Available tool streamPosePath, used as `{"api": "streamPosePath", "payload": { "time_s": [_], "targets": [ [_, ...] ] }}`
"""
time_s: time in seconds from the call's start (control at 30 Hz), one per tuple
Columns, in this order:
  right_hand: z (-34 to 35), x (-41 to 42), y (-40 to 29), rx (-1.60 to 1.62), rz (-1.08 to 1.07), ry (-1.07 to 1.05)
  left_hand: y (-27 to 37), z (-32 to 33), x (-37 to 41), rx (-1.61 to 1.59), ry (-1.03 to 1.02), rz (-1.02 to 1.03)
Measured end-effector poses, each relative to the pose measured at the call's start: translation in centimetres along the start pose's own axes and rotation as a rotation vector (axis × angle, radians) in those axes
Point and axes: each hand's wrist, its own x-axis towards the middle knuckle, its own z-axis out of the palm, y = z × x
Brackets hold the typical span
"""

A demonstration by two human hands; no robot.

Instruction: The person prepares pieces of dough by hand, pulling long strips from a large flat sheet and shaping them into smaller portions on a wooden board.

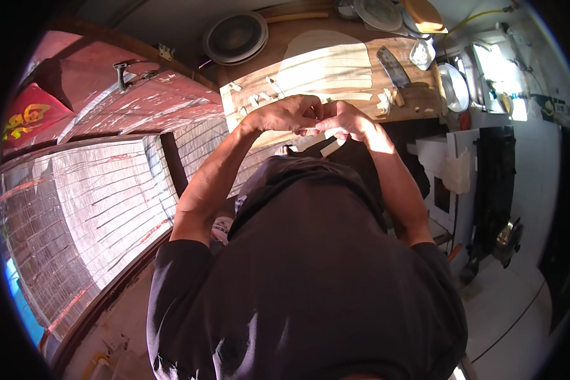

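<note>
Close together at the near edge of the wooden board (pixel 420 107), my left hand (pixel 287 114) and my right hand (pixel 349 121) both pinch a pale dough strip (pixel 332 146). Part of the strip hangs below my right hand, and my fingers hide the rest. Beyond them lies a flat dough sheet (pixel 325 66), sunlit and cut into bands at its near side. Small dough pieces (pixel 255 99) are scattered left of it. To the right rests a cleaver (pixel 393 66) with a wooden handle, beside a crumpled bit of dough (pixel 385 101).
A stack of round plates or lids (pixel 236 38) sits at the back left, near a wooden rod (pixel 297 17). Bowls (pixel 379 13), a plastic bag (pixel 422 53) and a metal basin (pixel 453 88) line the right side. A worn red door (pixel 171 90) stands left.
</note>
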Motion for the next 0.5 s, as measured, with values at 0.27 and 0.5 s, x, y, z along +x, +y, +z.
{"api": "streamPosePath", "payload": {
  "time_s": [0.27, 0.5],
  "targets": [
    [-1.0, 0.7, 1.2, -0.227, 0.116, 0.092, -3.5, -1.4, -0.4, 0.185, 0.057, -0.165],
    [-3.4, 0.8, 5.6, -0.153, 0.072, 0.141, -10.8, -2.1, -1.2, 0.152, 0.182, -0.224]
  ]
}}
